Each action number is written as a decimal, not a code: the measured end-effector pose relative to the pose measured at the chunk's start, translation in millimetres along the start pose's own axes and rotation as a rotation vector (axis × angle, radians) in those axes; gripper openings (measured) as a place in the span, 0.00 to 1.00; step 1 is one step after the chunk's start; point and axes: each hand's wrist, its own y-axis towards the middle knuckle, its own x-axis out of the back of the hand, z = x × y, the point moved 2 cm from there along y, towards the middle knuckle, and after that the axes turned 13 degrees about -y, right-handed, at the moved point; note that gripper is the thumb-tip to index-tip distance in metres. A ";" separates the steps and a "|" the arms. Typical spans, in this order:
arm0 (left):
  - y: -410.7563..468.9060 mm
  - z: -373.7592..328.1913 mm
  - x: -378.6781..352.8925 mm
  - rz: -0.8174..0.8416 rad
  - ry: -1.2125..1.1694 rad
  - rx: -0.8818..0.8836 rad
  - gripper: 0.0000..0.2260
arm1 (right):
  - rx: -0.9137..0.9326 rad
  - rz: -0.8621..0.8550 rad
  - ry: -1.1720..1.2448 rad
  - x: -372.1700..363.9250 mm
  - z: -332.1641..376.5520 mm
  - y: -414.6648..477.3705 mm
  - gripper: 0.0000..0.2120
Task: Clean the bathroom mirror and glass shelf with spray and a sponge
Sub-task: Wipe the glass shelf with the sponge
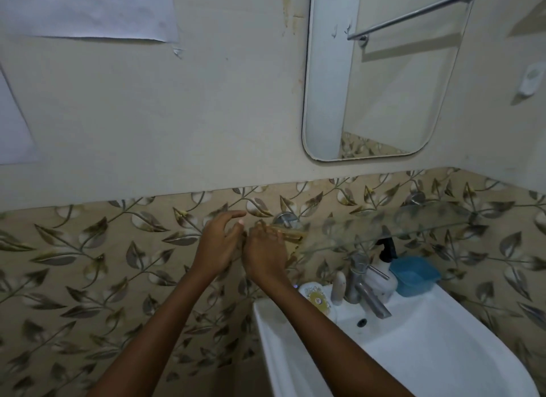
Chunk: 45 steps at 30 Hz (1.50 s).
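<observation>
The glass shelf (428, 228) runs along the leaf-patterned tiles above the sink. My right hand (264, 254) is at its left end, by the metal bracket (285, 218), with its fingers closed on a yellow-brown sponge (295, 237); the hand hides part of the sponge. My left hand (217, 244) hovers just left of it with fingers spread and nothing in it. The mirror (384, 71) hangs on the wall above and to the right. A white bottle with a black nozzle (384, 266) stands under the shelf on the sink's back ledge.
The white sink (443, 352) fills the lower right, with a metal tap (365, 287). A blue tub (413, 274), a small bottle (338, 287) and a round labelled lid (316, 297) sit on its ledge. Paper sheets (88, 9) hang on the upper left wall.
</observation>
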 end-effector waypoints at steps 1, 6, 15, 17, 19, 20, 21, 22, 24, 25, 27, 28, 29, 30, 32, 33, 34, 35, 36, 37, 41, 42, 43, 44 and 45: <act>-2.6 -2.2 2.0 -0.008 -0.004 0.003 0.10 | 0.032 0.005 -0.003 -0.3 7.6 0.4 0.24; -14.0 -13.4 11.3 -0.033 -0.014 0.016 0.11 | 0.270 -0.123 0.015 6.5 29.5 -15.8 0.15; -15.5 -30.0 0.5 0.058 -0.016 -0.057 0.12 | 0.453 -0.102 0.300 4.7 6.3 -39.7 0.12; -15.1 -34.6 -6.6 0.087 -0.037 -0.072 0.12 | 0.434 0.001 0.359 7.6 1.2 -41.5 0.13; -14.5 -40.5 -12.4 0.109 -0.037 -0.078 0.12 | 0.407 0.058 0.500 15.2 -5.9 -46.5 0.14; -13.2 -43.6 -15.2 0.120 -0.041 -0.085 0.12 | 0.384 0.074 0.593 23.0 -11.8 -51.4 0.13; -12.7 -45.8 -17.0 0.131 -0.055 -0.089 0.12 | 0.351 0.086 0.699 27.3 -20.2 -56.9 0.11; -11.7 -47.8 -19.8 0.140 -0.082 -0.087 0.12 | 0.293 0.075 0.824 31.3 -30.8 -62.3 0.11; -13.5 -52.6 -26.5 0.161 -0.158 -0.062 0.12 | 0.060 0.059 1.145 29.7 -61.9 -73.2 0.12; -16.1 -55.6 -31.6 0.179 -0.203 -0.047 0.11 | -0.077 0.074 1.362 25.7 -79.3 -77.8 0.13; -21.6 -63.7 -48.8 0.244 -0.267 -0.011 0.11 | -0.306 0.162 1.800 22.5 -108.8 -88.9 0.17; -25.2 -67.5 -59.3 0.288 -0.276 0.024 0.12 | -0.368 0.207 1.945 22.7 -119.6 -94.7 0.21; -29.8 -68.1 -71.3 0.338 -0.277 0.075 0.14 | -0.407 0.220 2.046 20.0 -129.4 -100.2 0.24; -34.4 -69.0 -86.5 0.390 -0.277 0.142 0.17 | -0.428 0.212 2.139 19.0 -141.1 -106.3 0.26; -46.1 -65.9 -112.7 0.469 -0.288 0.305 0.24 | -0.448 0.127 2.228 19.8 -157.9 -118.3 0.27; -52.1 -63.5 -123.0 0.497 -0.315 0.394 0.24 | -0.450 0.085 2.242 20.0 -164.2 -122.4 0.26; -58.1 -61.1 -131.1 0.522 -0.357 0.483 0.22 | -0.462 0.062 2.229 21.4 -169.1 -126.5 0.24; -63.9 -58.0 -141.4 0.546 -0.388 0.560 0.17 | -0.475 0.028 2.194 21.6 -177.0 -131.0 0.20; -68.3 -54.6 -150.6 0.541 -0.394 0.597 0.14 | -0.509 -0.007 2.140 19.5 -184.9 -134.1 0.17; -72.1 -52.4 -162.5 0.510 -0.386 0.599 0.11 | -0.562 -0.039 2.084 15.8 -196.2 -137.1 0.14; -79.9 -48.4 -209.7 0.365 -0.422 0.498 0.04 | -0.738 -0.243 1.874 4.3 -236.2 -139.2 0.15; -83.6 -53.2 -226.3 0.448 -0.461 0.518 0.08 | -0.738 -0.271 1.794 2.0 -243.8 -137.6 0.14; -88.8 -58.7 -241.6 0.558 -0.535 0.580 0.11 | -0.742 -0.274 1.701 -1.7 -249.4 -137.1 0.14; -94.0 -65.7 -256.8 0.649 -0.639 0.660 0.13 | -0.746 -0.252 1.622 -7.9 -252.8 -134.3 0.16; -96.5 -69.1 -272.2 0.683 -0.752 0.731 0.15 | -0.735 -0.212 1.537 -12.8 -256.9 -131.2 0.21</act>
